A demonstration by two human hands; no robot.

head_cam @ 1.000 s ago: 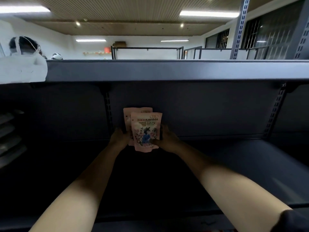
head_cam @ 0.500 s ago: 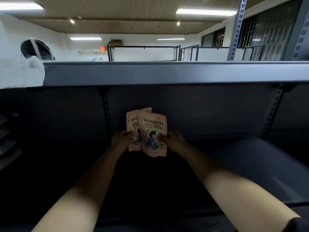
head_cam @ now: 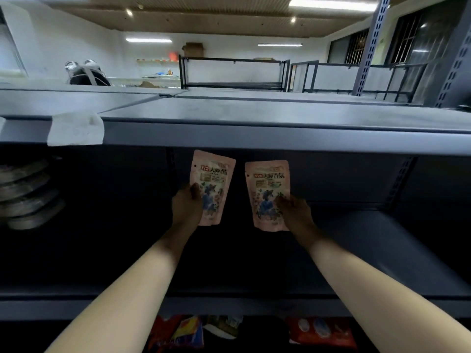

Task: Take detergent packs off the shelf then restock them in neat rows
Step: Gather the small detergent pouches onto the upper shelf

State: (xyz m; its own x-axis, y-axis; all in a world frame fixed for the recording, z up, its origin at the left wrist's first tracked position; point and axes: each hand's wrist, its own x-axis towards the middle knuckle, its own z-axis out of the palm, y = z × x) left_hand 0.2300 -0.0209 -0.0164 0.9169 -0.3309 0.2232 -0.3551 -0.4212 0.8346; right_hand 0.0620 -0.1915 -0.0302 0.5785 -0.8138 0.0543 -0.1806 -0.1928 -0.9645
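Note:
Two pink detergent packs with blue flower prints are held up in front of the dark middle shelf (head_cam: 382, 250). My left hand (head_cam: 186, 207) grips the left pack (head_cam: 212, 182) by its lower left edge, thumb across the front. My right hand (head_cam: 295, 212) pinches the right pack (head_cam: 266, 189) at its lower right edge. Both packs are upright, side by side, with a narrow gap between them, and lifted off the shelf floor.
The grey upper shelf (head_cam: 254, 133) runs just above the packs, with a white cloth (head_cam: 76, 129) draped over its edge at left. Stacked silvery items (head_cam: 28, 194) sit at the far left. Colourful packs (head_cam: 193, 332) lie on the shelf below.
The two packs overlapped at the shelf's back; now my hands have pulled them apart and raised them toward me, one in each hand.

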